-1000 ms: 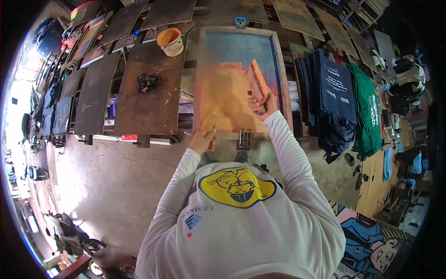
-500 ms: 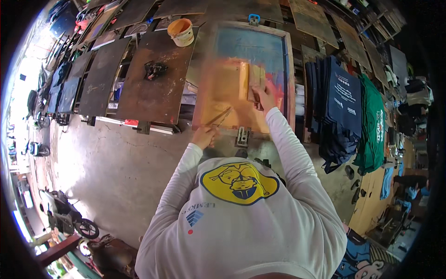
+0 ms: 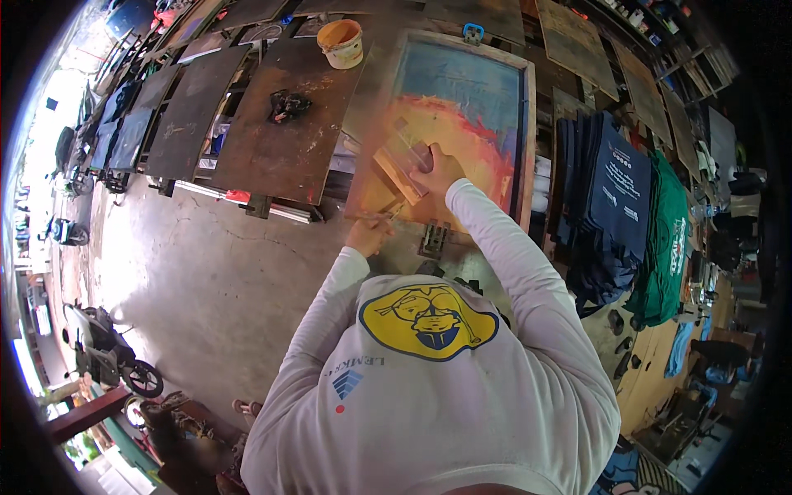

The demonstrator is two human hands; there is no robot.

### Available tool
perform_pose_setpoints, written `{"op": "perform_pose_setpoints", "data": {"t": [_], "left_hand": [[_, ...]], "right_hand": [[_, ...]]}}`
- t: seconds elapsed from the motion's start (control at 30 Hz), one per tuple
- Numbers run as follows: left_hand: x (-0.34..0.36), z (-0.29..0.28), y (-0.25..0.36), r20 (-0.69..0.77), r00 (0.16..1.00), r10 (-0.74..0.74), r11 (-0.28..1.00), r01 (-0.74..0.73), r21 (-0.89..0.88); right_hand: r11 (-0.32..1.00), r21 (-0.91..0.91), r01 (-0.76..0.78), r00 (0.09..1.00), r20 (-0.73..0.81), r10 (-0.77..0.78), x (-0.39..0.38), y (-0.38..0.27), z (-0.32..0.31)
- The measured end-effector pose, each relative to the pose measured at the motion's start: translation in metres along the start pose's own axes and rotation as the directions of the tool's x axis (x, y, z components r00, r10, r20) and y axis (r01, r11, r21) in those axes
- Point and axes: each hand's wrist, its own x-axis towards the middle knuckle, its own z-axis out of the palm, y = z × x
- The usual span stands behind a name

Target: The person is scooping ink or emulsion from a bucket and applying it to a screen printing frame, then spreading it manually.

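A screen-printing frame (image 3: 529,136) lies on the bench ahead of me, its mesh blue at the far end and smeared with yellow-orange and red ink nearer me. My right hand (image 3: 441,173) grips a wooden squeegee (image 3: 407,150), which is tilted over the inked part, with yellow-orange ink along its blade. At the frame's near left corner, my left hand (image 3: 369,236) is closed round a thin scraper (image 3: 394,212). The scraper's tip is close to the squeegee's lower end; I cannot tell whether they touch. A metal hinge clamp (image 3: 434,238) sits at the frame's near edge.
An ink-stained white bucket (image 3: 341,51) and a crumpled black cloth (image 3: 289,106) rest on the dark board (image 3: 280,153) to the left. Right of the frame hang navy bags (image 3: 606,186) and green ones (image 3: 662,239). A blue-handled clamp (image 3: 473,33) is at the far edge.
My right hand has brought the squeegee nearer and leftward, turning it from nearly upright to slanted, close to the scraper. My left hand has stayed near the frame's corner. The whole view has shifted slightly.
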Motion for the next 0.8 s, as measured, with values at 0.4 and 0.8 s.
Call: {"op": "perform_pose_setpoints", "data": {"t": [0.4, 0.8], "left_hand": [[0.004, -0.006, 0.005, 0.022, 1.0, -0.018, 1.0, 0.018, 0.004], [0.003, -0.016, 0.012, 0.005, 0.999, -0.052, 0.986, 0.051, 0.159]], "right_hand": [[0.993, -0.119, 0.019, 0.99, -0.137, -0.035, 0.013, 0.018, -0.037], [0.993, -0.093, 0.068, 0.995, -0.063, -0.074, -0.006, -0.018, -0.003]]}}
